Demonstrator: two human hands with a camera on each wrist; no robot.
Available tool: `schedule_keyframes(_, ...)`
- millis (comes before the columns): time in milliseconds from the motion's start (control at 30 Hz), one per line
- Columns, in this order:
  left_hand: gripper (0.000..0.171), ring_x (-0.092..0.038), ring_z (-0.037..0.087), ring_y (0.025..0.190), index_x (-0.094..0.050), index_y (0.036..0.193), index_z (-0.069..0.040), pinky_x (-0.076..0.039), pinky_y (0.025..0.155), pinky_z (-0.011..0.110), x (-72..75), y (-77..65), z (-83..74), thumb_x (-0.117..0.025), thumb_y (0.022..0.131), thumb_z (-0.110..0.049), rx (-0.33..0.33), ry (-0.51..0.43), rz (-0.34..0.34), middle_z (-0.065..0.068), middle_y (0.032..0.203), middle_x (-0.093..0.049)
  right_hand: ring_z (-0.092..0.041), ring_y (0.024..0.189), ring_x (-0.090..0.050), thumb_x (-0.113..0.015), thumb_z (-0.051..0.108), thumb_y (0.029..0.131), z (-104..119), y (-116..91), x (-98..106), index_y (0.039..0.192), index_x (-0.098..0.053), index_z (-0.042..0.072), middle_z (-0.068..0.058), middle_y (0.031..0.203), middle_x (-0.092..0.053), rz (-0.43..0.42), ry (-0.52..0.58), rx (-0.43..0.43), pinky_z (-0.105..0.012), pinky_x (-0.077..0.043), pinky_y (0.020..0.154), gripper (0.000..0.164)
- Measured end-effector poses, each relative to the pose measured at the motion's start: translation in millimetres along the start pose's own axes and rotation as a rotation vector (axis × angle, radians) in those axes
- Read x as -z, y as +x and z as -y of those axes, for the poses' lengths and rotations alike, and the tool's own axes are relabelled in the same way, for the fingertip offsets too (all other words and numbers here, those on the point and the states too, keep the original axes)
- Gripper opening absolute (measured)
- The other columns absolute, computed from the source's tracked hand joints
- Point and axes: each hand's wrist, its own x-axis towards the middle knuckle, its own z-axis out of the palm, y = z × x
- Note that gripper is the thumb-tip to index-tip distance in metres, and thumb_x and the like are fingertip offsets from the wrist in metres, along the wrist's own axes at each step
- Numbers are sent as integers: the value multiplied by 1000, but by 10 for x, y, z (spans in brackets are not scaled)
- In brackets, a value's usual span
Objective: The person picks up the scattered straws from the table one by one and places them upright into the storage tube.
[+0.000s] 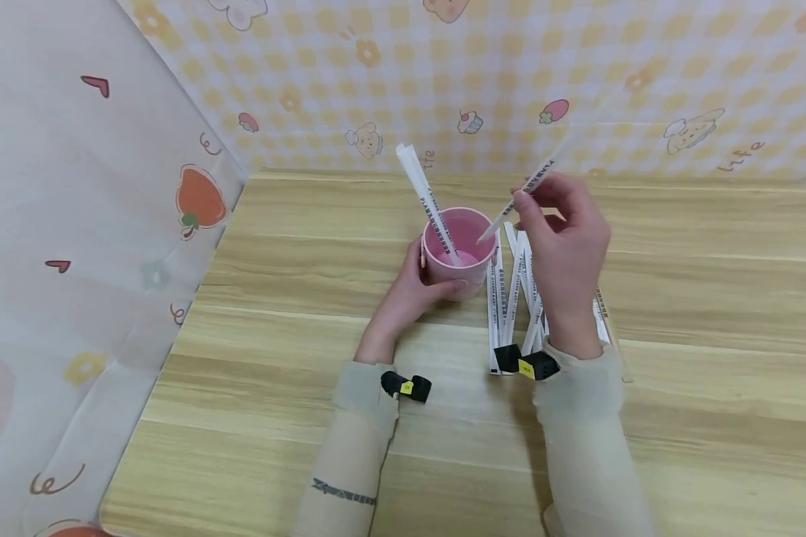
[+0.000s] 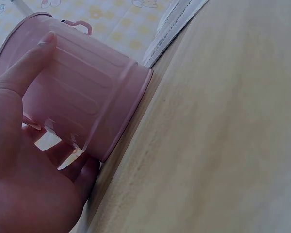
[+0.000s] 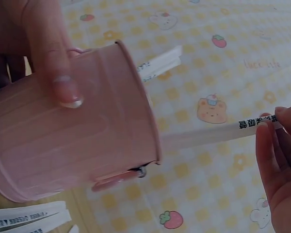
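A small pink bucket (image 1: 460, 280) with side handles stands upright on the table. My left hand (image 1: 413, 287) holds it from the left, the thumb across its front, as the left wrist view also shows on the bucket (image 2: 82, 82). Several paper-wrapped straws (image 1: 430, 198) lean inside against the rim. My right hand (image 1: 567, 239) pinches one more wrapped straw (image 1: 537, 177) between thumb and fingertips, tilted, its lower end at the bucket's mouth. In the right wrist view this straw (image 3: 208, 134) runs from the fingers to the rim.
Several wrapped straws (image 1: 507, 298) lie loosely on the wooden table (image 1: 275, 350) right of the bucket, partly under my right hand and wrist. Behind the table rises a yellow-checked backdrop (image 1: 403, 82); a pale patterned sheet (image 1: 107, 194) hangs at the left.
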Motion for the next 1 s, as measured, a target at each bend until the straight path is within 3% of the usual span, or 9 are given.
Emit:
schedule_keyframes(167,86,-30,13,125,-18,140,-25,-27,101,34,13,-1,5,-73,74,-23,-1,-1,-2,-5,138,-31,-9,82,-56,-63,26,82,-287,7,-54,102,-63,12,3,93,-62,81,-141,-48,-22,-48,67,25)
schedule_keyframes(300,87,-30,14,125,-17,140,-25,-27,101,34,17,-2,15,-73,74,-23,-7,-8,-2,-5,138,-31,-4,83,-53,-61,33,84,-442,-3,-92,104,-62,12,4,93,-62,135,-264,-80,-22,-45,68,30)
schedule_keyframes(500,87,-31,12,124,-17,140,-26,-28,100,33,14,10,19,-73,74,-24,-15,-11,0,-6,137,-32,-4,81,-51,-59,33,85,-512,3,-110,105,-62,11,2,94,-60,175,-359,-134,-22,-44,69,30)
schedule_keyframes(767,87,-31,13,124,-17,140,-26,-28,100,32,12,17,6,-73,74,-23,-9,-14,5,-4,138,-31,-9,79,-49,-59,33,84,-569,-12,-136,102,-62,12,2,91,-56,212,-476,-143,-25,-39,63,28)
schedule_keyframes(1000,87,-29,17,126,-17,140,-25,-27,101,33,11,20,6,-73,74,-23,-8,-17,7,-2,139,-30,-12,80,-48,-59,33,84,-615,-23,-144,103,-63,12,2,88,-54,225,-479,-154,-25,-39,63,29)
